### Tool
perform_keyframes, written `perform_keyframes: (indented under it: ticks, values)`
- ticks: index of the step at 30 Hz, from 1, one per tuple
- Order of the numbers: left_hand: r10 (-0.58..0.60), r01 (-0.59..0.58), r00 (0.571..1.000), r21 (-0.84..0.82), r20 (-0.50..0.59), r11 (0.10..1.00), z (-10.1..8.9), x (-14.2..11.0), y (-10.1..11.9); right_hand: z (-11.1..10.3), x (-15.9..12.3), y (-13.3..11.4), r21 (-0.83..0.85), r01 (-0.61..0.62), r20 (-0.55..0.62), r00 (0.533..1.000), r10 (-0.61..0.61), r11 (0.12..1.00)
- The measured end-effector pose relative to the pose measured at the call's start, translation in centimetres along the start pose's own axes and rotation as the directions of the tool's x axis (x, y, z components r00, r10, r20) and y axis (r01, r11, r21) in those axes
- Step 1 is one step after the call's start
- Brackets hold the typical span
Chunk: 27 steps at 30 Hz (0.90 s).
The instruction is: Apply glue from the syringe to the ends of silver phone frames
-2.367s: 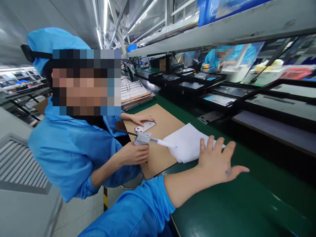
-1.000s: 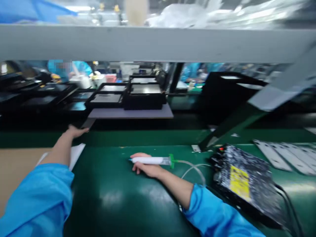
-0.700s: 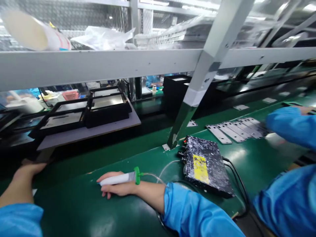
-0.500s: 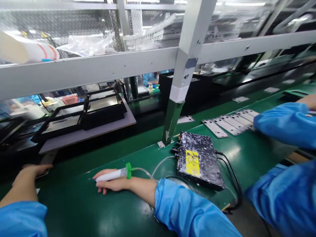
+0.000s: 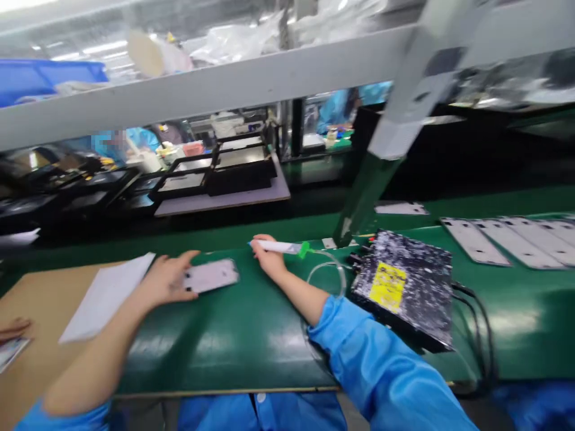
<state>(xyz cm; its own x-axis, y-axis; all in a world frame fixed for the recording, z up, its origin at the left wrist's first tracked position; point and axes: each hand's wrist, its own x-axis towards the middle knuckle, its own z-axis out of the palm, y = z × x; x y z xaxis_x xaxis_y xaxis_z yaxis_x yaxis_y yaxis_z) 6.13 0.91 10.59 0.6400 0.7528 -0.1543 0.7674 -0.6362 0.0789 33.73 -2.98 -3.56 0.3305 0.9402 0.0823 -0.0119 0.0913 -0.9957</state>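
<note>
My left hand [image 5: 168, 281] grips the near end of a phone-sized white panel [image 5: 214, 275] with dark edges, thumb and fingers on opposite sides. The panel is flat, at or just above the green bench; I cannot tell which. My right hand [image 5: 271, 262] is wrapped round a white-filled dispensing syringe [image 5: 283, 246], its tip pointing left. A green cap [image 5: 304, 249] closes the back of the syringe, and a clear tube [image 5: 344, 278] runs from it towards the black control box [image 5: 406, 287]. Some fingers of the right hand are hidden.
A brown board [image 5: 49, 299] with a white paper sheet [image 5: 108, 296] lies at left; another person's hand [image 5: 15, 329] is beyond it. More white panels [image 5: 476, 240] lie in a row at right. A slanted post [image 5: 372, 185] rises behind the box. Black trays [image 5: 242, 173] stand on the far side.
The view has swung left. My left hand has come in from the far left with the white panel, now near the syringe. The right hand still holds the syringe.
</note>
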Motion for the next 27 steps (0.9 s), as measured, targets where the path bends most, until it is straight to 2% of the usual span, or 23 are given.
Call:
perform_keyframes:
  ticks: [2, 3, 5, 7, 9, 11, 13, 15, 17, 20, 22, 24, 27]
  values:
    - [0.092, -0.088, 0.993, -0.056, 0.074, 0.995, 3.3, -0.6, 1.3, -0.6, -0.5, 0.8, -0.019, -0.005, -0.006, 1.0, 0.005, 1.0]
    - [0.193, -0.184, 0.976, -0.087, 0.098, 0.979, 4.6, -0.8, 1.7, -0.7, -0.8, 1.2, -0.032, -0.005, 0.01, 1.0, 0.006, 0.999]
    - [0.254, -0.242, 0.964, -0.143, 0.073, 0.96, 6.2, -0.7, 1.5, -0.7, -1.6, 1.7, -0.06, 0.004, 0.075, 0.997, 0.001, 0.998]
    - [0.168, -0.165, 0.986, -0.18, -0.003, 0.97, 7.0, -0.3, 0.6, -0.5, -2.7, 1.7, -0.102, 0.016, 0.135, 0.991, -0.002, 0.995]
    - [0.009, -0.024, 0.998, -0.237, -0.065, 0.971, 7.6, 0.2, -0.4, -0.2, -4.0, 1.2, -0.186, 0.065, 0.164, 0.986, -0.034, 0.98]
    - [-0.12, 0.093, 0.99, -0.289, -0.076, 0.953, 8.6, 0.7, -0.6, 0.1, -5.2, 0.8, -0.297, 0.132, 0.178, 0.981, -0.081, 0.946]
    - [-0.172, 0.142, 0.982, -0.297, -0.075, 0.944, 9.8, 1.2, -0.1, 0.4, -6.3, 0.6, -0.343, 0.144, 0.202, 0.976, -0.077, 0.928]
    - [-0.109, 0.081, 0.991, -0.303, -0.077, 0.95, 10.9, 1.9, 0.6, 0.7, -6.8, 0.7, -0.305, 0.091, 0.234, 0.972, -0.018, 0.948]
    - [0.051, -0.074, 0.996, -0.338, -0.075, 0.938, 11.7, 2.5, 0.7, 1.1, -6.8, 0.7, -0.227, 0.049, 0.231, 0.973, 0.005, 0.973]
    - [0.27, -0.287, 0.958, -0.43, -0.101, 0.856, 12.6, 3.3, -0.3, 1.9, -5.4, 0.6, -0.14, 0.043, 0.159, 0.987, -0.02, 0.989]
    - [0.289, -0.329, 0.944, -0.483, -0.157, 0.812, 13.1, 3.6, -1.3, 2.7, -4.1, 0.5, -0.109, 0.021, 0.177, 0.984, -0.001, 0.994]
    - [0.236, -0.323, 0.945, -0.536, -0.227, 0.78, 13.6, 3.7, -2.1, 3.5, -3.2, 0.4, -0.092, 0.017, 0.23, 0.973, 0.004, 0.996]
    - [0.203, -0.326, 0.941, -0.569, -0.271, 0.755, 14.1, 3.7, -2.5, 4.3, -3.1, 0.2, -0.093, 0.071, 0.291, 0.956, -0.041, 0.993]
